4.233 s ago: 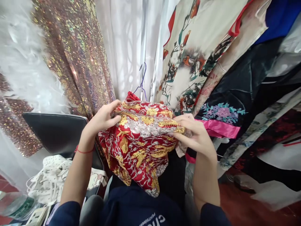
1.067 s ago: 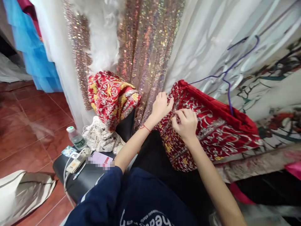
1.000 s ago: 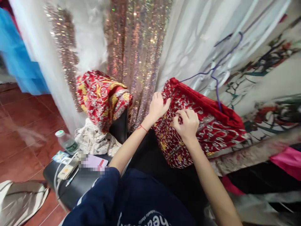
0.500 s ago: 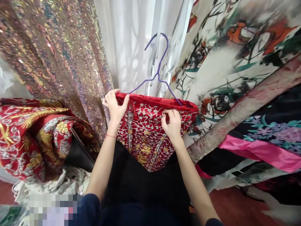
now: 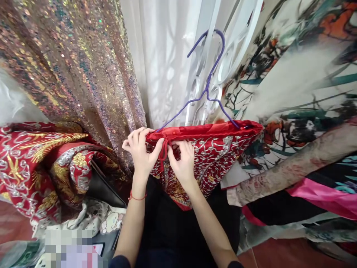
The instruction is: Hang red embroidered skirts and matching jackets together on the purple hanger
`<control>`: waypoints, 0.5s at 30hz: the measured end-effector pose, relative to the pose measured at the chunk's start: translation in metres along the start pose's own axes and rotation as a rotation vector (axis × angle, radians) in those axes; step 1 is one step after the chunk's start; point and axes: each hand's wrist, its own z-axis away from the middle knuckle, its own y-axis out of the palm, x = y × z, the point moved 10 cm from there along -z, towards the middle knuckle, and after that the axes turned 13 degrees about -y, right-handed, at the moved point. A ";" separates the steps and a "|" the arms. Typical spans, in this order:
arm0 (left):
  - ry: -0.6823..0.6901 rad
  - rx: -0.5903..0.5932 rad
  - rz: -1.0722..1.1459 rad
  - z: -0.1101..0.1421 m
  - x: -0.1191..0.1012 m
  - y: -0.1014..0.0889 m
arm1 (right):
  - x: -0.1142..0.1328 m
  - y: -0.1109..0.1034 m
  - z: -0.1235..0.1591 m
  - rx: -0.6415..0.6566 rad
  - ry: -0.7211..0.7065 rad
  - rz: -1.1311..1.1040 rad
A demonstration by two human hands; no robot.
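A red garment (image 5: 212, 160) with silver and gold embroidery hangs from a purple wire hanger (image 5: 208, 87), its plain red top edge upward. My left hand (image 5: 142, 150) grips the garment's left top corner, fingers over the back and thumb in front, beside a tied red cord (image 5: 164, 150). On the cord's other side, my right hand (image 5: 182, 160) has its thumb and fingertips pinched at the red cord, against the embroidered front. Its fingertips partly cover what they hold. The garment's pointed lower end rests over my dark clothing.
Sequined fabric (image 5: 92, 63) drapes at the left, above a heap of red embroidered cloth (image 5: 47, 167). White openwork metal (image 5: 223, 70) stands behind the hanger. To the right hang floral fabric (image 5: 281, 93), a fabric roll (image 5: 267, 175) and black cloth with a pink band (image 5: 320, 197).
My right hand has moved left along the garment's front to the red cord. The left hand keeps its hold at the corner. The view has shifted, with garment and hanger now farther right.
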 end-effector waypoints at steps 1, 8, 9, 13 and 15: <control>-0.009 -0.002 -0.011 0.000 0.000 0.000 | 0.002 0.000 -0.002 0.014 -0.007 -0.043; -0.058 -0.025 -0.048 0.000 -0.007 0.000 | -0.001 -0.033 -0.001 -0.022 -0.029 -0.092; -0.062 -0.018 -0.054 0.000 -0.007 0.002 | -0.002 -0.036 0.000 -0.025 -0.030 -0.084; -0.050 -0.018 -0.041 0.000 -0.006 0.004 | -0.001 -0.045 0.004 -0.057 -0.052 -0.059; -0.057 -0.023 -0.049 -0.002 -0.003 0.006 | -0.007 -0.052 0.010 -0.090 -0.016 -0.049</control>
